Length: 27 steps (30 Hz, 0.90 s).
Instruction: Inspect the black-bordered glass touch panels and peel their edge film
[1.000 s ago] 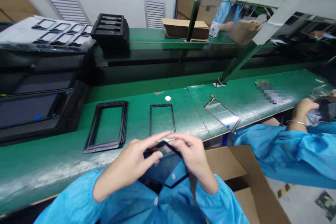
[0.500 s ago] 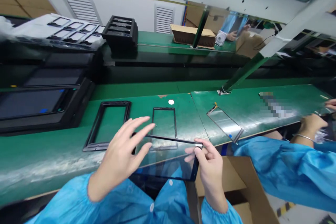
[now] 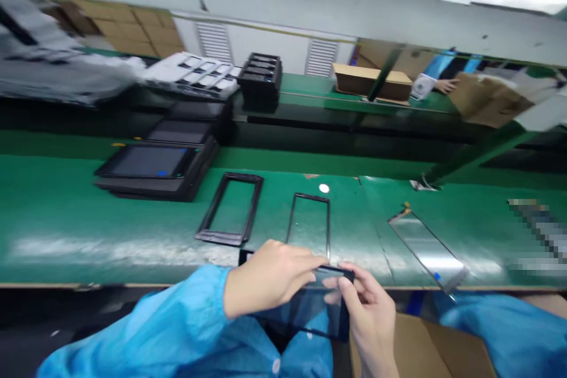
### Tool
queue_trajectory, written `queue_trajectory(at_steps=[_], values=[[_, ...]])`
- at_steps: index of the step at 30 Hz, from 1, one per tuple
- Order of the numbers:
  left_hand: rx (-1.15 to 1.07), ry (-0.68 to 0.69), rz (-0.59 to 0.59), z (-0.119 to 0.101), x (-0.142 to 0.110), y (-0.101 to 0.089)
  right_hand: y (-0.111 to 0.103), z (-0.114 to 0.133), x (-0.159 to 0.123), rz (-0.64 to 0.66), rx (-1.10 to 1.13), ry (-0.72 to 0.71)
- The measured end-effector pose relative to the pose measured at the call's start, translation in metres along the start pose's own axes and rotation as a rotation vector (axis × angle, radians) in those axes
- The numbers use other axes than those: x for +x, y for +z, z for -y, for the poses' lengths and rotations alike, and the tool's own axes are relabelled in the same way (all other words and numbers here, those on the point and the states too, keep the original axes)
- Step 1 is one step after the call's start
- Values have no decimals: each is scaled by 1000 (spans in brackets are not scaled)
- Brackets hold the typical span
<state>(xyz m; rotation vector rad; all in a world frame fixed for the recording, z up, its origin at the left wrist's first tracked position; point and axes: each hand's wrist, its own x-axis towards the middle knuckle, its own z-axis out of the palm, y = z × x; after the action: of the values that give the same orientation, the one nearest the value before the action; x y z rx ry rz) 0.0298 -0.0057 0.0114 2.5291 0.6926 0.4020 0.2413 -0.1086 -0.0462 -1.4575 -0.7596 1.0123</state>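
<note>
A see-through touchscreen glass panel [image 3: 316, 308] with a black border tilts in front of my body at the bench's front edge. My right hand [image 3: 370, 313] pinches its upper right corner between thumb and fingers. Stretched across the upper part of the glass, my left hand [image 3: 277, 279] lies with its fingers straight and close together; it covers part of the top edge. Just beyond the hands a thin black frame [image 3: 328, 221] lies flat, its near end hidden. To its left is a thicker black frame [image 3: 252, 207].
Stacked black trays [image 3: 201, 174] with dark screens stand at left. Another glass panel [image 3: 427, 242] lies at right with its orange tab. A green post [image 3: 473, 156] rises behind it. Below is an open cardboard box [image 3: 420, 345], beside a co-worker's blue sleeve [image 3: 514, 328].
My left hand has moved from above the panel's left side onto its upper part, its spread fingers coming together. My right hand still holds the corner. The view has swung left.
</note>
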Motion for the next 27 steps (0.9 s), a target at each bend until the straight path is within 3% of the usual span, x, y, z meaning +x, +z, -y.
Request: queue_trajectory(at_steps=[2, 3, 6, 7, 8, 10, 12, 14, 16, 18, 22, 24, 27], values=[[-12, -22, -122, 2, -8, -1, 6, -5, 6, -24, 20, 13], [1, -47, -263, 5, -13, -2, 9, -7, 11, -43, 46, 22], [-125, -218, -886, 13, -34, 0, 23, -8, 31, -87, 206, 58], [-284, -282, -1051, 15, -39, 2, 32, -8, 37, -99, 278, 67], [-495, -333, -1143, 17, -44, 6, 43, -7, 42, -102, 346, 73], [-920, -410, -1100, 19, -50, 14, 69, -8, 49, -55, 441, 77], [-1080, -498, -982, 26, -53, 16, 95, -10, 53, 66, 456, 81], [-830, -580, -1000, 45, -56, 4, 111, -16, 58, 177, 399, 71], [-347, -607, -1059, 80, -61, -26, 108, -25, 66, 209, 319, 42], [-131, -625, -1087, 128, -68, -70, 87, -37, 74, 166, 251, 11], [133, -703, -922, 229, -78, -156, 19, -61, 88, 48, 118, 20], [217, -755, -799, 267, -81, -180, -12, -68, 92, -29, 31, 12], [311, -824, -625, 303, -84, -191, -46, -67, 98, -135, -91, -23]])
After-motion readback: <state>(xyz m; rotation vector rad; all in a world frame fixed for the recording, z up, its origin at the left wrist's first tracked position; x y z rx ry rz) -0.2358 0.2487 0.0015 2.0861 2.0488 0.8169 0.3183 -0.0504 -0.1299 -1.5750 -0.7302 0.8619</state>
